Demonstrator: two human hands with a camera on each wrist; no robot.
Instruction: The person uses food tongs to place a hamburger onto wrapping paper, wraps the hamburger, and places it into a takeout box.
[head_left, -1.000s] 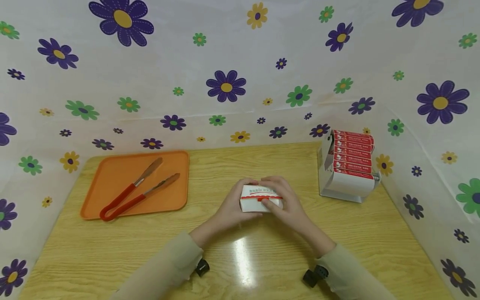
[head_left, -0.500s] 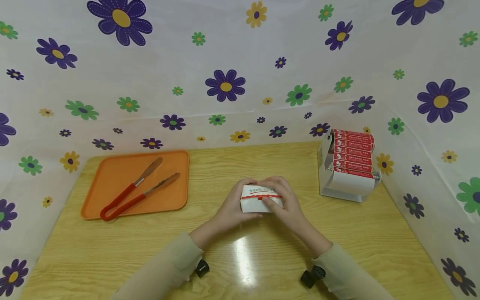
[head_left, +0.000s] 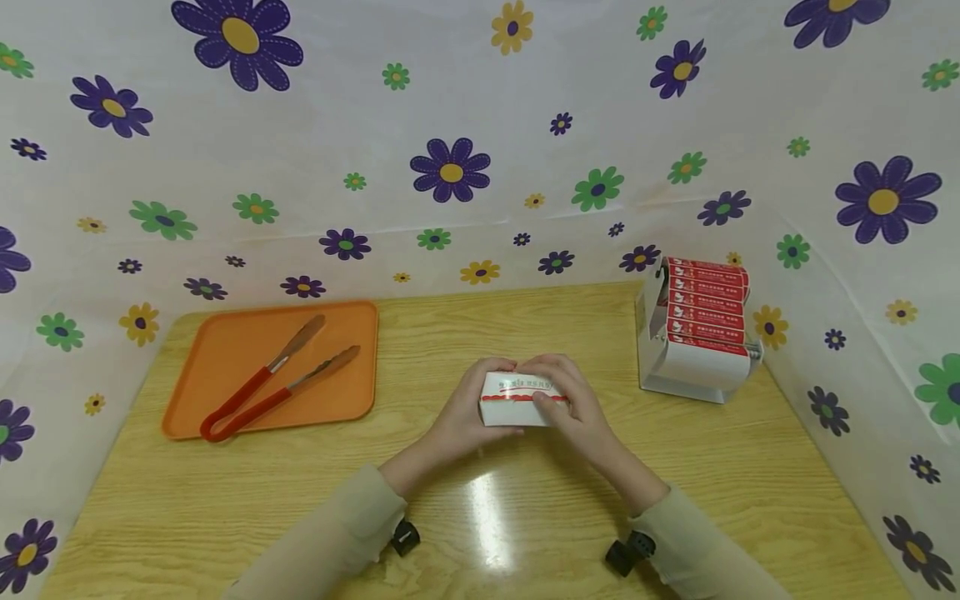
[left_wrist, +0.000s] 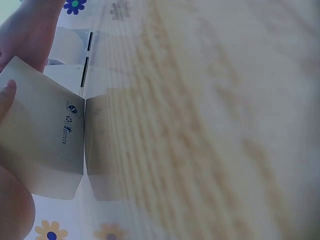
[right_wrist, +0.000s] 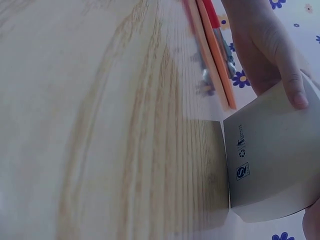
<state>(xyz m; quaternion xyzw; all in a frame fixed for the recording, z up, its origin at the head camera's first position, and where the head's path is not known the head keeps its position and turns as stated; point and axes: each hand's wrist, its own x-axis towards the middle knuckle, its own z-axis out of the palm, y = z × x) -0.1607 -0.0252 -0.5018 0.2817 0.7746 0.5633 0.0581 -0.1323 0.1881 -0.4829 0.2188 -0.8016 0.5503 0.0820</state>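
Observation:
A small white paper box [head_left: 512, 412] with a red wavy band and printed lettering stands on the table in the middle of the head view. My left hand [head_left: 459, 410] grips its left side, thumb along the lower front. From the right, my right hand [head_left: 587, 418] holds the box with fingers over the top and the thumb on the front near the red band. The plain front wall of the box [left_wrist: 45, 135], printed with small dark marks, fills the left of the left wrist view. In the right wrist view the left thumb presses on the box [right_wrist: 275, 150].
Left on the wooden table [head_left: 420, 517] lies an orange tray [head_left: 225, 342] bearing red-handled tongs [head_left: 258, 402]. At the right back stands a white dispenser [head_left: 693, 367] with a roll of red labels [head_left: 705, 312]. A flower-patterned cloth [head_left: 330, 142] surrounds the table.
My right thumb has slid slightly right along the box front. The small red patch beside it no longer shows. The left hand and the box have stayed about in place.

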